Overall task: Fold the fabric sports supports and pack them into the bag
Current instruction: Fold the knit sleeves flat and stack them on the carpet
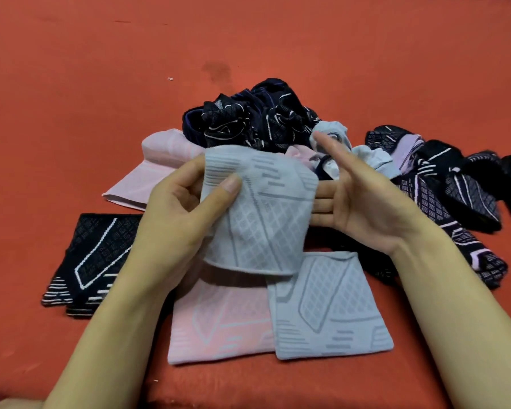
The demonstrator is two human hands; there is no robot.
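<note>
My left hand [171,214] pinches a light grey fabric support [257,214] by its left edge, thumb on top, holding it above the red surface. My right hand [363,199] is beside the support's right edge, its fingers straight and reaching behind the cloth, thumb raised. Below lie a folded grey support [328,308] and a folded pink support [219,323] side by side. A folded black support with white lines [92,261] lies to the left. No bag is visible.
A loose heap of dark navy and black supports [257,116] sits behind my hands, with a pink piece [157,169] at its left. More black-and-pink supports [455,196] spread out to the right. All rest on a red cloth surface [101,69].
</note>
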